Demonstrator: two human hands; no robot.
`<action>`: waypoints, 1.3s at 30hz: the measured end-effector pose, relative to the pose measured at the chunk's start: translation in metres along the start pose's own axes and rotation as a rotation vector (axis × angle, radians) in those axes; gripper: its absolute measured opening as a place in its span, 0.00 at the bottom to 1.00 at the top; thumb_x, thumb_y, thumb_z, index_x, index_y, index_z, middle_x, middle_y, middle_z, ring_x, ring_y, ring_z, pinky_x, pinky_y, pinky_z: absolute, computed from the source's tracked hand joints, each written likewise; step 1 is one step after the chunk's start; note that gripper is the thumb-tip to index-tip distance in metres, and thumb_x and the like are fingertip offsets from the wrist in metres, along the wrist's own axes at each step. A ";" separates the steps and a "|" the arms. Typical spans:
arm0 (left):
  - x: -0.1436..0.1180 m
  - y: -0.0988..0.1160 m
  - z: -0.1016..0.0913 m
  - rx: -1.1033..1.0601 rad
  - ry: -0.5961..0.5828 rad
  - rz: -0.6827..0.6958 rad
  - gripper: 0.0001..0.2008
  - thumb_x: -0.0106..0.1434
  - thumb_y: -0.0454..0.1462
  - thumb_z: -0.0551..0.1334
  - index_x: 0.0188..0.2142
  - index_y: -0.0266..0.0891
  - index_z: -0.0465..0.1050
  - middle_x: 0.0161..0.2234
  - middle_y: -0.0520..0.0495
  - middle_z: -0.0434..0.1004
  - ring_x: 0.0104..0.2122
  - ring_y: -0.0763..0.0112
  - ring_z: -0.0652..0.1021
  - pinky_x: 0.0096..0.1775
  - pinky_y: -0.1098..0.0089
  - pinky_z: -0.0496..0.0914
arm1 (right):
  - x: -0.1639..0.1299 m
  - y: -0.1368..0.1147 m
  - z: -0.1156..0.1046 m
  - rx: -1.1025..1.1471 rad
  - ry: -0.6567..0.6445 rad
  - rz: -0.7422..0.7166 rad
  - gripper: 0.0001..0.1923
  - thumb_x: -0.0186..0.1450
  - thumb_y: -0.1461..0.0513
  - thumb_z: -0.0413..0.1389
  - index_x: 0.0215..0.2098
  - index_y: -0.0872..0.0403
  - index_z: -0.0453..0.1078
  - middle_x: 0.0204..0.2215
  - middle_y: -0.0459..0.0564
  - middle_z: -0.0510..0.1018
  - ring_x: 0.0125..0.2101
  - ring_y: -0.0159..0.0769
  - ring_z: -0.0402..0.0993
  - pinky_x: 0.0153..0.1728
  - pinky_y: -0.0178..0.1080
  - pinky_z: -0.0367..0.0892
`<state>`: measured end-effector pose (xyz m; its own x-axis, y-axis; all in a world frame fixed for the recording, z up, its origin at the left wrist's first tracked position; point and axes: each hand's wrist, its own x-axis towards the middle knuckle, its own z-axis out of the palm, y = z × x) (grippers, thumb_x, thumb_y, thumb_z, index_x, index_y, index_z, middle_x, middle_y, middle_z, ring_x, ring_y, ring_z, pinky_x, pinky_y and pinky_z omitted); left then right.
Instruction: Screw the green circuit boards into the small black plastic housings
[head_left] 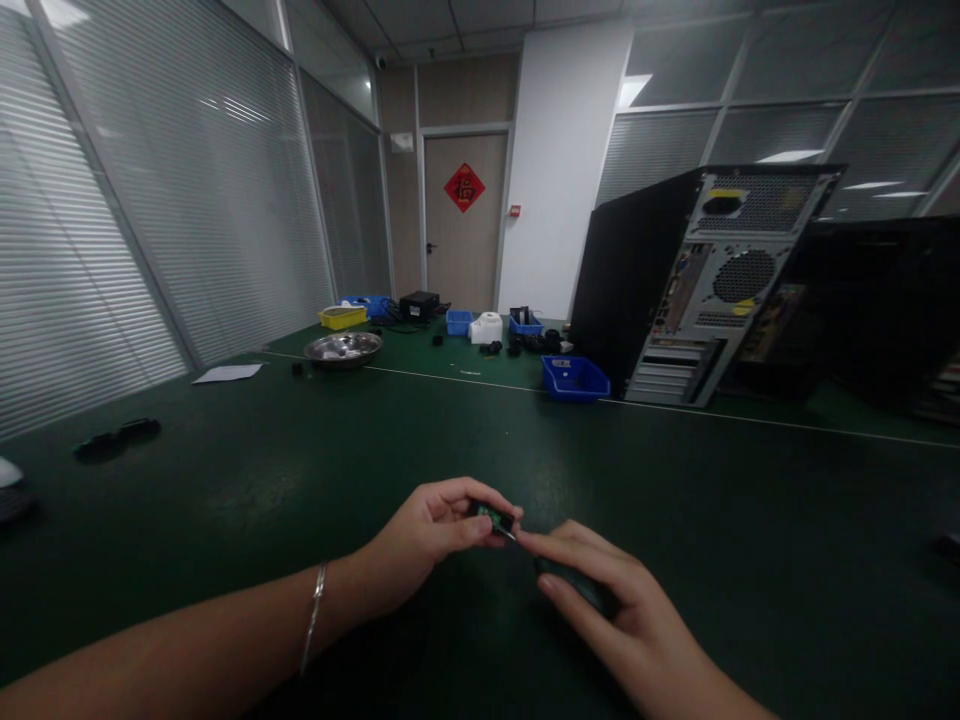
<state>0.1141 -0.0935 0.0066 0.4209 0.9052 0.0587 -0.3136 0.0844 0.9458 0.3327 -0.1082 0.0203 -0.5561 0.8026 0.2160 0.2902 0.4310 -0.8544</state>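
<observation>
The left hand (442, 525), with a thin silver bracelet (313, 615) on its wrist, pinches a small dark part with a green face (491, 518) between thumb and fingertips, just above the worktop. The right hand (607, 600) reaches in from the lower right, its forefinger and thumb meeting the same small part at a short, bright metal tip; its other fingers curl around a dark, slim object (577, 585) that is too shadowed to make out. The small part sits between the two hands, low in the middle of the view, and its detail is too small and dim to read beyond the green patch and dark edges.

The dark green matte worktop (247, 500) stretches wide. On its left lie a flat black piece (116, 440) and a white sheet of paper (227, 373). Farther back stand a round shiny metal bowl (343, 349), a yellow plastic bin (343, 317), a white roll (487, 328) and several blue bins, the nearest an open blue plastic tray (574, 378). To the right, a black desktop computer tower (697, 285) stands with its grey rear panel of ports and fan grilles facing this way.

The room has glass walls with closed pale blinds (150, 200), and a tan door (465, 220) at the far end bearing a red diamond-shaped sign (464, 187).
</observation>
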 end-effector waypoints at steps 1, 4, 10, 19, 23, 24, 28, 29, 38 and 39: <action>0.000 0.000 0.000 -0.028 0.011 0.009 0.12 0.59 0.33 0.66 0.43 0.33 0.74 0.46 0.38 0.77 0.45 0.63 0.78 0.50 0.62 0.69 | 0.000 0.000 0.000 -0.004 0.004 0.003 0.17 0.69 0.64 0.53 0.54 0.47 0.72 0.39 0.51 0.77 0.41 0.38 0.75 0.43 0.38 0.68; 0.001 -0.001 -0.003 -0.121 0.064 0.017 0.14 0.60 0.30 0.65 0.45 0.35 0.68 0.47 0.38 0.77 0.47 0.60 0.77 0.54 0.55 0.66 | -0.001 0.001 -0.001 -0.024 0.023 0.014 0.17 0.69 0.63 0.53 0.54 0.48 0.72 0.39 0.50 0.77 0.40 0.38 0.75 0.42 0.38 0.68; 0.004 -0.003 -0.010 -0.062 0.131 -0.014 0.13 0.59 0.29 0.65 0.43 0.34 0.67 0.46 0.38 0.77 0.42 0.68 0.77 0.48 0.66 0.66 | -0.004 0.004 -0.002 -0.071 0.053 0.055 0.16 0.68 0.61 0.53 0.54 0.50 0.72 0.40 0.52 0.77 0.41 0.40 0.74 0.41 0.39 0.69; 0.005 -0.004 -0.008 0.273 0.034 -0.020 0.19 0.65 0.42 0.60 0.53 0.35 0.67 0.31 0.48 0.75 0.29 0.73 0.71 0.34 0.69 0.65 | -0.002 0.005 -0.001 -0.057 0.066 0.065 0.17 0.69 0.60 0.52 0.55 0.49 0.71 0.40 0.51 0.77 0.40 0.40 0.74 0.41 0.39 0.69; 0.003 -0.002 -0.008 0.349 0.021 0.007 0.17 0.67 0.44 0.57 0.48 0.34 0.72 0.31 0.47 0.74 0.30 0.72 0.71 0.35 0.69 0.65 | -0.001 0.008 -0.002 -0.078 0.070 0.078 0.17 0.69 0.60 0.52 0.56 0.50 0.70 0.40 0.51 0.77 0.42 0.40 0.73 0.43 0.39 0.68; 0.003 -0.002 -0.007 0.361 0.025 0.003 0.17 0.67 0.44 0.57 0.48 0.34 0.73 0.31 0.47 0.74 0.30 0.72 0.71 0.35 0.68 0.65 | -0.001 0.009 -0.002 -0.084 0.072 0.079 0.18 0.69 0.60 0.52 0.56 0.50 0.70 0.40 0.51 0.77 0.42 0.40 0.73 0.43 0.39 0.68; 0.001 0.000 -0.006 0.383 0.035 0.002 0.17 0.65 0.43 0.60 0.49 0.35 0.73 0.33 0.48 0.74 0.31 0.73 0.71 0.36 0.70 0.65 | -0.002 0.010 -0.002 -0.097 0.062 0.076 0.18 0.69 0.60 0.52 0.56 0.49 0.70 0.41 0.51 0.77 0.42 0.40 0.73 0.43 0.39 0.68; 0.000 0.000 -0.006 0.397 0.043 0.007 0.16 0.64 0.43 0.61 0.48 0.35 0.73 0.33 0.48 0.74 0.31 0.73 0.71 0.35 0.70 0.65 | -0.002 0.010 -0.002 -0.102 0.053 0.076 0.18 0.69 0.60 0.52 0.56 0.49 0.70 0.41 0.51 0.76 0.42 0.40 0.73 0.43 0.39 0.68; 0.001 -0.004 -0.005 0.330 0.036 0.004 0.15 0.64 0.41 0.61 0.45 0.32 0.75 0.33 0.43 0.78 0.29 0.71 0.75 0.34 0.68 0.70 | 0.001 0.007 -0.001 -0.101 0.034 0.053 0.17 0.69 0.61 0.52 0.55 0.49 0.71 0.38 0.51 0.76 0.40 0.40 0.74 0.41 0.39 0.68; 0.002 -0.004 -0.005 0.296 0.032 -0.007 0.15 0.64 0.41 0.61 0.45 0.32 0.75 0.33 0.43 0.78 0.28 0.71 0.75 0.33 0.68 0.70 | 0.001 0.007 -0.001 -0.097 0.030 0.056 0.17 0.69 0.61 0.52 0.55 0.49 0.71 0.38 0.51 0.76 0.40 0.40 0.74 0.41 0.39 0.69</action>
<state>0.1120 -0.0899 0.0012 0.3936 0.9181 0.0459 -0.0468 -0.0299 0.9985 0.3346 -0.1040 0.0153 -0.5138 0.8378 0.1847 0.3946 0.4219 -0.8163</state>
